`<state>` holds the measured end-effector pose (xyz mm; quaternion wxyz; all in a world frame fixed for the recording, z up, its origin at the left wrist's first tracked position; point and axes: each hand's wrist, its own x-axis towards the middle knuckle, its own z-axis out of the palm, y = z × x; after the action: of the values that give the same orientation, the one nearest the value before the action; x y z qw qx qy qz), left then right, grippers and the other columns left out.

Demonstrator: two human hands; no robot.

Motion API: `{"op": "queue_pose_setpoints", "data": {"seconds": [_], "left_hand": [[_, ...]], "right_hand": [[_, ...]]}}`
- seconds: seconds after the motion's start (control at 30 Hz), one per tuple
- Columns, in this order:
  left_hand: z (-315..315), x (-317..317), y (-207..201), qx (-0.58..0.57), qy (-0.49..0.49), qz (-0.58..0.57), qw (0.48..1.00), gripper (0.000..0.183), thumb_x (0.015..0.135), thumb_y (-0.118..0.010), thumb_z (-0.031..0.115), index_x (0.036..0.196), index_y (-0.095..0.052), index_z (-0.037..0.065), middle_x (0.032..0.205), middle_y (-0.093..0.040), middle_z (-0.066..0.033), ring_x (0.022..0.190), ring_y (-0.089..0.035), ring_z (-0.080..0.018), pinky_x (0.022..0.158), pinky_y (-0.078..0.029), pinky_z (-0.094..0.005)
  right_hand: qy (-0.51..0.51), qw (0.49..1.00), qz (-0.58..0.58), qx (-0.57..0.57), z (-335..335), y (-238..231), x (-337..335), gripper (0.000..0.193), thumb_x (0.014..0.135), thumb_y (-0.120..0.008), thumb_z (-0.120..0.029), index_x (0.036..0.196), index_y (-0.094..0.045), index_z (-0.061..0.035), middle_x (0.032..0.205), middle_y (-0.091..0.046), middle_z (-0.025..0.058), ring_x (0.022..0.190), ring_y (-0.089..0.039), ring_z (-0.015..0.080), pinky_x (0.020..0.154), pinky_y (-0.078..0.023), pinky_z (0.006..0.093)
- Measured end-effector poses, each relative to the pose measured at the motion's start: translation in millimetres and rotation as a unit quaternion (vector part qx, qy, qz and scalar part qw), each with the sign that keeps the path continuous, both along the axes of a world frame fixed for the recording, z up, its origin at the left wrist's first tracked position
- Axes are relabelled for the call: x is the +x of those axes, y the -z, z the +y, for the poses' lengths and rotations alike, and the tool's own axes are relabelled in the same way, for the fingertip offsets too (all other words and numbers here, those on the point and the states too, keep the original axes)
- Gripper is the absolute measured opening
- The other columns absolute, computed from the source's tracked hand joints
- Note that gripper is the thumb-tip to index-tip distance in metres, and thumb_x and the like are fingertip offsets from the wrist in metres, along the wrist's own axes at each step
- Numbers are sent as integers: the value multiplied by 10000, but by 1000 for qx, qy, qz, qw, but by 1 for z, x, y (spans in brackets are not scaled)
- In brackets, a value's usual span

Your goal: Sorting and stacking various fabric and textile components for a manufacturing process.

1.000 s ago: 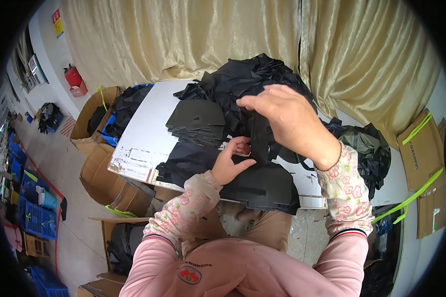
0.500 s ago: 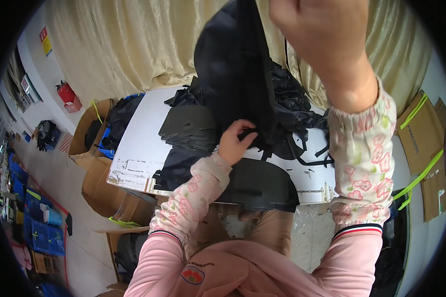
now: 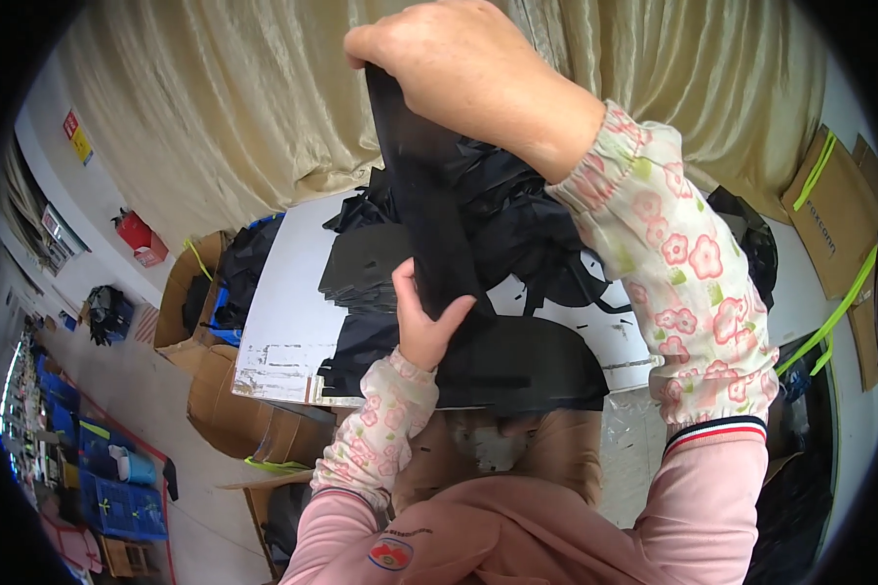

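Note:
A long piece of black fabric is stretched at a slant above the table. My right hand grips its upper end, raised high with the wrist bent over. Lower down, my left hand is at the fabric's bottom end, thumb and forefinger on either side of it; its other fingers are partly hidden. Beneath the fabric's low end, a flat black panel with a rounded corner lies along the table's front edge. Left of the fabric sits a stack of dark grey sheets.
Heaped black fabric covers the back of the white table. Cardboard boxes and a blue crate stand at the left. Flattened cardboard with green straps leans at the right. A beige curtain hangs behind.
My right hand has come left and swung across over the table, narrowing the fabric into a slanted strip. My left hand has shifted slightly left and down.

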<state>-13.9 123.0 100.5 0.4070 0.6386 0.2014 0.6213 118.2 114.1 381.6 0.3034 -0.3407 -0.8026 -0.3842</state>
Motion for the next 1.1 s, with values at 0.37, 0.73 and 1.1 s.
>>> {"op": "queue_pose_setpoints", "data": {"seconds": [0.37,0.73,1.1], "left_hand": [[54,-120,80,-11,-166,236,957,148,778,-716,36,863,-597,13,755,-588,-17,707,-529,-96,670,-455,-253],[38,-201,52,109,-182,519,828,232,604,-666,-73,799,-610,40,825,-579,-125,853,-560,-342,775,-449,-413],[41,-203,147,-30,-16,678,734,195,751,-715,80,944,-693,65,928,-653,-139,906,-612,-345,798,-491,-404]], "right_hand": [[56,970,188,-142,11,74,125,161,763,-543,7,877,-637,-58,843,-668,138,829,-638,331,692,-492,404],[74,899,273,-336,-110,287,173,244,684,-582,122,846,-653,-46,867,-639,97,883,-587,292,772,-489,369],[176,854,155,-464,-169,377,155,283,666,-597,82,906,-690,-34,1006,-629,97,1001,-565,290,879,-456,383]]}}
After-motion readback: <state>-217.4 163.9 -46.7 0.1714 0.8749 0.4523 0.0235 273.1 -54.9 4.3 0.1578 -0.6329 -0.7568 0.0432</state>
